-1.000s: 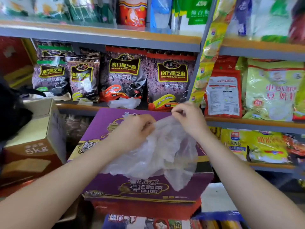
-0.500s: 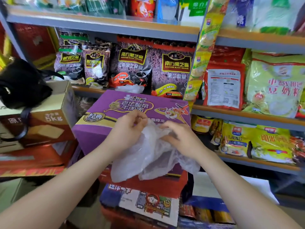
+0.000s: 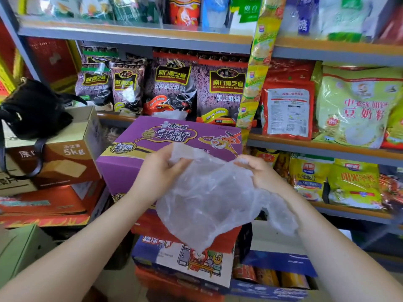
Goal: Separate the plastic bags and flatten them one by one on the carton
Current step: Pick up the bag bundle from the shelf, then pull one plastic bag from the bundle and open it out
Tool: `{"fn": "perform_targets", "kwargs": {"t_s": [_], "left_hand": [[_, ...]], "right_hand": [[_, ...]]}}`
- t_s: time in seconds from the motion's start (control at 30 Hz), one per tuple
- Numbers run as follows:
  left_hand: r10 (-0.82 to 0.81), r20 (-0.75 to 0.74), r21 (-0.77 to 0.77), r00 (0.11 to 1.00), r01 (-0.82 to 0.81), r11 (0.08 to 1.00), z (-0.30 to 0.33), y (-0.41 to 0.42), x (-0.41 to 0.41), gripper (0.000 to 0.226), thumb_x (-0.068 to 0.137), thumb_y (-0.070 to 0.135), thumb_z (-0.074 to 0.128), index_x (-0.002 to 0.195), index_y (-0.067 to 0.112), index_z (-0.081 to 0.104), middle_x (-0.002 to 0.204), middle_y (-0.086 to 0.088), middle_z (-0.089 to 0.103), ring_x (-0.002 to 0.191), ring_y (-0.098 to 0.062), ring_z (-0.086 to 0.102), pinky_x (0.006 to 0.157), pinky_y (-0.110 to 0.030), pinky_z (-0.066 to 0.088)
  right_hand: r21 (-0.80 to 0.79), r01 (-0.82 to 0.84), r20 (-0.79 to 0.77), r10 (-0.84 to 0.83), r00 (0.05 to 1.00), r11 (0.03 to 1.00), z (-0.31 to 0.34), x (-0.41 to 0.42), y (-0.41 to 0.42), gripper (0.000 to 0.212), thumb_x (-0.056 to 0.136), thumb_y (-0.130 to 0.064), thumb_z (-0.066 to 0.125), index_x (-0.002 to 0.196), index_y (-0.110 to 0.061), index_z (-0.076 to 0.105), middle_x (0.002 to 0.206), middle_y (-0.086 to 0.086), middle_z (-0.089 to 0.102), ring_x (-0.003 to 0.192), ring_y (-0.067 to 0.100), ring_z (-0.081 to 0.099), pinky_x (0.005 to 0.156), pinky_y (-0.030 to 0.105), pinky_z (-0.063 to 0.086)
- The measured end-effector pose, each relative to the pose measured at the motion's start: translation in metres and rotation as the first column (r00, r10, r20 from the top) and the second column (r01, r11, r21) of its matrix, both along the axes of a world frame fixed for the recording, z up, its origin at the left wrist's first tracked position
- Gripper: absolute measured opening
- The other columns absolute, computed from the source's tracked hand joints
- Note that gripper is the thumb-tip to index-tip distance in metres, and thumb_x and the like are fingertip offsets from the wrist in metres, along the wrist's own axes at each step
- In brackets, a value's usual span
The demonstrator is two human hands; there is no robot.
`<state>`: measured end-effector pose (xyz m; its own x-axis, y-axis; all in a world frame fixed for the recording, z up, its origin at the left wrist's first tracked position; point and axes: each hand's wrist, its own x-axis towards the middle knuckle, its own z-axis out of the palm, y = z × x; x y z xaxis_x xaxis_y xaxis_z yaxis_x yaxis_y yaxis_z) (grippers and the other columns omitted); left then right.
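Currently I hold the clear plastic bags (image 3: 209, 199) in both hands. My left hand (image 3: 162, 168) is closed on the upper left edge; my right hand (image 3: 259, 171) pinches the upper right edge. The film hangs crumpled in front of the purple carton (image 3: 157, 136), not lying on it.

Colour rundown, using the purple carton (image 3: 174, 147) as home base: it's bright purple with a yellow band and gold-outlined lettering plus a little cartoon figure. The plastic bag (image 3: 209, 201) in front of it is clear and cloudy-whitish, no print. Behind the carton, the sesame packs (image 3: 172, 83) are dark purple-black with yellow-framed labels. Left of it there's a brown and white box (image 3: 65, 153) with a black bag (image 3: 35, 107) on top. Under it, a red carton (image 3: 226, 238), then a blue one (image 3: 187, 262) with cartoon art.
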<state>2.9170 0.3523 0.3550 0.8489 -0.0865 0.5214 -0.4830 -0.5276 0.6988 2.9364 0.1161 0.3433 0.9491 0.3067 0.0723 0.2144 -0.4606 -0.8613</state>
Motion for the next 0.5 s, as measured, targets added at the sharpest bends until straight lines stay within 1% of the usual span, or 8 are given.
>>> {"fn": "perform_targets", "kwargs": {"t_s": [0.1,0.13,0.2,0.27,0.33,0.4,0.47,0.5], "left_hand": [[0.080,0.031,0.132,0.996,-0.084,0.988,-0.003,0.003,-0.002,0.015,0.081,0.034,0.066,0.070,0.030,0.057,0.054,-0.009,0.060,0.058,-0.021,0.055,0.053,-0.021,0.038],[0.122,0.039,0.176,0.992,-0.127,0.976,-0.007,0.002,-0.001,0.024,0.081,0.039,0.065,0.067,0.022,0.055,0.047,-0.007,0.053,0.057,-0.028,0.054,0.052,-0.031,0.036],[0.214,-0.089,0.274,0.973,-0.182,0.944,-0.016,-0.003,-0.001,0.046,0.086,0.042,0.058,0.057,0.012,0.041,0.045,-0.005,0.042,0.065,-0.039,0.054,0.052,-0.034,0.030],[0.302,-0.328,0.434,0.895,-0.141,0.890,-0.026,-0.004,0.003,0.049,0.090,0.049,0.044,0.067,0.008,0.054,0.067,-0.014,0.059,0.084,-0.038,0.060,0.064,-0.037,0.041],[0.392,-0.419,0.614,0.819,-0.063,0.786,-0.038,0.000,0.007,0.054,0.091,0.053,0.040,0.104,0.004,0.059,0.105,-0.019,0.063,0.101,-0.036,0.058,0.080,-0.038,0.045],[0.454,-0.321,0.701,0.831,-0.114,0.704,-0.043,0.002,0.005,0.057,0.087,0.051,0.050,0.122,0.006,0.044,0.121,-0.015,0.054,0.109,-0.035,0.052,0.083,-0.041,0.044],[0.269,-0.110,0.594,0.957,-0.153,0.789,-0.044,-0.006,0.001,0.060,0.085,0.038,0.059,0.132,0.007,0.038,0.128,-0.012,0.047,0.118,-0.032,0.044,0.092,-0.041,0.042],[0.089,-0.026,0.492,0.996,-0.065,0.868,-0.041,-0.013,-0.003,0.057,0.086,0.033,0.061,0.132,0.008,0.040,0.129,-0.010,0.048,0.120,-0.028,0.043,0.097,-0.034,0.039]], "right_hand": [[-0.156,0.103,-0.106,-0.120,0.987,0.982,-0.017,0.001,-0.019,0.022,0.095,-0.019,0.049,0.090,-0.008,0.067,0.089,0.014,0.067,0.082,0.026,0.065,0.069,0.029,0.044],[-0.206,0.138,-0.099,-0.161,0.982,0.969,-0.021,0.002,-0.022,0.024,0.096,-0.017,0.047,0.088,-0.002,0.064,0.091,0.022,0.064,0.085,0.037,0.062,0.066,0.031,0.040],[-0.235,0.231,-0.048,-0.248,0.968,0.944,-0.025,0.004,-0.023,0.020,0.093,-0.009,0.045,0.084,0.000,0.060,0.088,0.024,0.062,0.084,0.042,0.059,0.064,0.031,0.038],[-0.152,0.289,-0.030,-0.297,0.955,0.945,-0.020,0.002,-0.021,0.015,0.089,-0.007,0.050,0.084,-0.010,0.063,0.086,0.009,0.065,0.079,0.029,0.062,0.066,0.033,0.046],[-0.082,0.301,-0.093,-0.308,0.947,0.950,-0.018,0.001,-0.017,0.009,0.086,-0.012,0.057,0.090,-0.018,0.063,0.092,0.001,0.066,0.083,0.020,0.063,0.072,0.036,0.052],[-0.184,0.250,-0.051,-0.264,0.963,0.950,-0.016,-0.002,-0.013,0.007,0.086,-0.019,0.059,0.092,-0.016,0.060,0.093,0.002,0.063,0.083,0.022,0.062,0.073,0.036,0.050],[-0.269,0.203,0.041,-0.199,0.979,0.942,-0.015,-0.005,-0.006,0.015,0.085,-0.020,0.061,0.086,-0.005,0.060,0.083,0.007,0.061,0.075,0.024,0.057,0.065,0.032,0.042],[-0.263,0.182,0.057,-0.173,0.983,0.947,-0.013,-0.007,-0.001,0.018,0.082,-0.021,0.064,0.082,-0.003,0.061,0.078,0.009,0.061,0.072,0.022,0.055,0.063,0.031,0.039]]}}
